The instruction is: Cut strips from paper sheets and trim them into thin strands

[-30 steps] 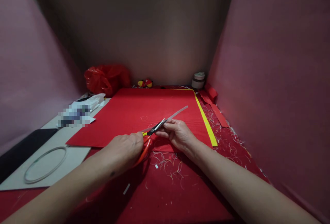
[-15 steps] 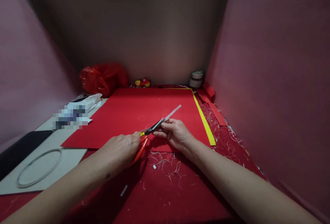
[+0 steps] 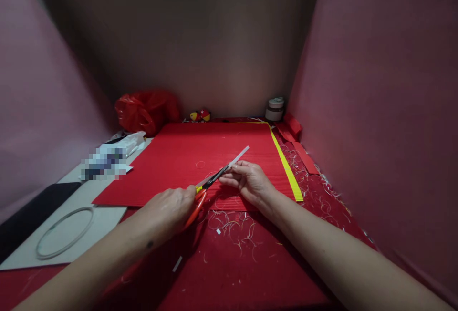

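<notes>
My left hand (image 3: 175, 208) is closed round the orange-and-yellow handles of a pair of scissors (image 3: 200, 202). The dark blades point up and to the right, reaching the fingertips of my right hand (image 3: 252, 182). Between those fingertips a narrow whitish strip (image 3: 238, 156) is pinched, its free end slanting up to the right. The blades lie along the strip and look nearly closed. Both hands are above the near part of a red corrugated sheet (image 3: 186, 153). Thin curled offcuts (image 3: 236, 230) are scattered on the red cloth (image 3: 222, 273) below.
A yellow sheet (image 3: 288, 170) shows under the red one's right edge. On the left, a pale board (image 3: 103, 222) carries a ring-shaped loop (image 3: 64, 253) and a dark flat item (image 3: 39, 211). Farther back are a red plastic bag (image 3: 146, 110), small red-yellow figures (image 3: 200, 116) and a round container (image 3: 275, 109).
The scissor blades look more closed than before. My right hand has moved slightly right, and the whole view has shifted a little.
</notes>
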Motion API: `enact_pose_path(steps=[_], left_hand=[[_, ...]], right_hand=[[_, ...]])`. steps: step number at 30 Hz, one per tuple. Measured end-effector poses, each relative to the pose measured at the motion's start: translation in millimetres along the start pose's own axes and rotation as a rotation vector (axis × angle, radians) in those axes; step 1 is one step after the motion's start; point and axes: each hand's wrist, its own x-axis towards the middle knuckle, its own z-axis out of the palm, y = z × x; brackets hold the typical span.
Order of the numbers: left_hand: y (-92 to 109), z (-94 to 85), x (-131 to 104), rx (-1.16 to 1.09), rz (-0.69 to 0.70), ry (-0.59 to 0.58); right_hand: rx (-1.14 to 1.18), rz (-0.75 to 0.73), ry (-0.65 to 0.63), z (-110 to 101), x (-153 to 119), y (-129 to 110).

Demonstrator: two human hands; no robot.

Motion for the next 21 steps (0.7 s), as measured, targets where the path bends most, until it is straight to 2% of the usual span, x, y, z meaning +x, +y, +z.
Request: enact_pose_path(steps=[6,13,21], left_hand=[[-3.6,3.0,-2.9,0.0,0.026,-0.005],[0.1,4.5,-1.2,-0.01,0.045,0.019],[2.6,1.6,-1.2,-0.001,0.009,0.02]], right_hand=[[-0.022,-0.01,0.032,1.3,0.5,-1.4],[-0.033,-0.008,-0.047,4.8,-4.0,0.8],[-0.035,-0.035,-0.062,5.2,-4.1,-0.1]])
